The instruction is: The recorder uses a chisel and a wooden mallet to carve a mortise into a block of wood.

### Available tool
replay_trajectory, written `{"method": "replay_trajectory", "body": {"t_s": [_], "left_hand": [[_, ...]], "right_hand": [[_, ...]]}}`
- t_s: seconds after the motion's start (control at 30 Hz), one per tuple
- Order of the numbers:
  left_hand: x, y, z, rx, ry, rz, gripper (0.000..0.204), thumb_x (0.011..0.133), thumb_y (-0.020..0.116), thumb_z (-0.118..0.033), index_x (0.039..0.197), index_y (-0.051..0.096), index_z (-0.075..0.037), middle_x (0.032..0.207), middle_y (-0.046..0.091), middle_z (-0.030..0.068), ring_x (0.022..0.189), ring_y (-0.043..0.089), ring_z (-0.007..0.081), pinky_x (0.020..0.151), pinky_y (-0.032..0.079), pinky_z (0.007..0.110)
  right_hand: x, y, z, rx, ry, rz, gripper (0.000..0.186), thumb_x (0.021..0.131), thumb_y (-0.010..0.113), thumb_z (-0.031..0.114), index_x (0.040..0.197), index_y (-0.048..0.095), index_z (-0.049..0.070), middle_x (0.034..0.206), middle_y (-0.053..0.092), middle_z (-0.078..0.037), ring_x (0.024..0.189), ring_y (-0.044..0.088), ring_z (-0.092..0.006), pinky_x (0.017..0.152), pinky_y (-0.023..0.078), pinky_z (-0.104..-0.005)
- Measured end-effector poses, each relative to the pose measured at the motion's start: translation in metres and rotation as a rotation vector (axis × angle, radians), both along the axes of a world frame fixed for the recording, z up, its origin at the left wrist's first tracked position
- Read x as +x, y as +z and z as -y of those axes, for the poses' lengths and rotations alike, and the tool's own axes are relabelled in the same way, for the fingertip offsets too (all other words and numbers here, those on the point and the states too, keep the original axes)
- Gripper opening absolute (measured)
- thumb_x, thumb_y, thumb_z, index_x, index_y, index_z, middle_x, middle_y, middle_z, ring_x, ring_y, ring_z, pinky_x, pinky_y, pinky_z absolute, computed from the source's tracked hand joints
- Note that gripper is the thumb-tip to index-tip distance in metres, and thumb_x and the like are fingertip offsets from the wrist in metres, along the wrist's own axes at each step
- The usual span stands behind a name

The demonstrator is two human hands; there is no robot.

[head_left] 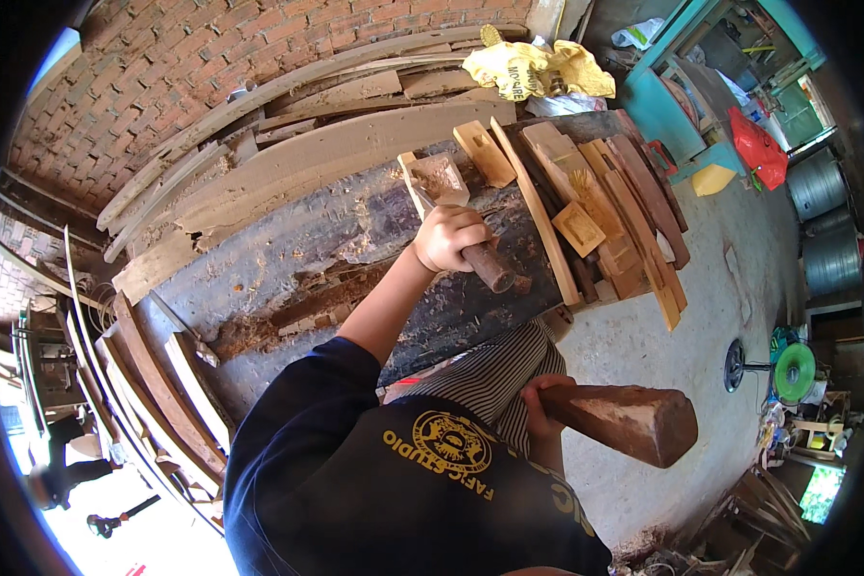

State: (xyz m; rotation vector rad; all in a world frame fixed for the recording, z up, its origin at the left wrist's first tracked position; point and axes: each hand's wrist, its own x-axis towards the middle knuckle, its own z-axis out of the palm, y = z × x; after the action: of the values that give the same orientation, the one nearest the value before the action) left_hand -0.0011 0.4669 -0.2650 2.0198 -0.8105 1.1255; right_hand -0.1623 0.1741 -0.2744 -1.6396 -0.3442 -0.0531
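Observation:
My left hand (449, 238) is closed around a chisel (488, 267), its thick round wooden handle pointing back toward me. The metal blade reaches down into a small wooden block (409, 165) with a hollowed recess and loose shavings inside. This block lies on the dark, worn workbench (374, 216). Beside my right leg, my right hand (543, 408) grips a heavy wooden mallet (629, 420). Its blocky head is tilted out to the right, apart from the chisel.
Right of the hollowed block lie another wooden piece (485, 154), several long planks (605, 206) and a square recessed block (579, 228). Stacked boards (326, 101) line the brick wall (182, 77). A yellow bag (538, 69) lies at the back; a green fan (794, 372) stands far right.

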Motion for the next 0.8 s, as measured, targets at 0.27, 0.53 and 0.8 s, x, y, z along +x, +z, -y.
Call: {"method": "replay_trajectory", "body": {"t_s": [0.27, 0.53, 0.8], "left_hand": [[0.0, -0.001, -0.001, 0.029, -0.04, -0.023, 0.019, 0.064, 0.074, -0.017, 0.073, 0.059, -0.011, 0.065, 0.057, 0.0062, 0.057, 0.059, 0.0254, 0.05, 0.047, 0.035], [-0.002, -0.001, -0.002, 0.03, -0.042, -0.035, 0.018, 0.064, 0.074, -0.016, 0.073, 0.059, -0.011, 0.065, 0.057, 0.0065, 0.057, 0.059, 0.0261, 0.05, 0.047, 0.036], [-0.005, -0.005, -0.008, 0.003, -0.047, -0.013, 0.02, 0.066, 0.075, -0.016, 0.07, 0.056, -0.011, 0.065, 0.057, 0.0062, 0.056, 0.058, 0.0266, 0.05, 0.047, 0.036]], "right_hand": [[-0.001, 0.0, -0.009, 0.038, 0.033, 0.012, 0.03, 0.078, 0.061, -0.005, 0.099, 0.043, 0.007, 0.082, 0.055, -0.01, 0.068, 0.055, -0.016, 0.065, 0.048, -0.0288], [0.005, 0.008, -0.015, 0.163, 0.096, 0.089, 0.029, 0.079, 0.061, -0.003, 0.099, 0.042, 0.006, 0.081, 0.055, -0.011, 0.068, 0.054, -0.0163, 0.065, 0.048, -0.0294], [0.007, -0.001, -0.015, 0.033, 0.114, 0.156, 0.03, 0.079, 0.063, -0.001, 0.099, 0.042, 0.006, 0.082, 0.056, -0.01, 0.068, 0.055, -0.015, 0.064, 0.048, -0.0275]]}}
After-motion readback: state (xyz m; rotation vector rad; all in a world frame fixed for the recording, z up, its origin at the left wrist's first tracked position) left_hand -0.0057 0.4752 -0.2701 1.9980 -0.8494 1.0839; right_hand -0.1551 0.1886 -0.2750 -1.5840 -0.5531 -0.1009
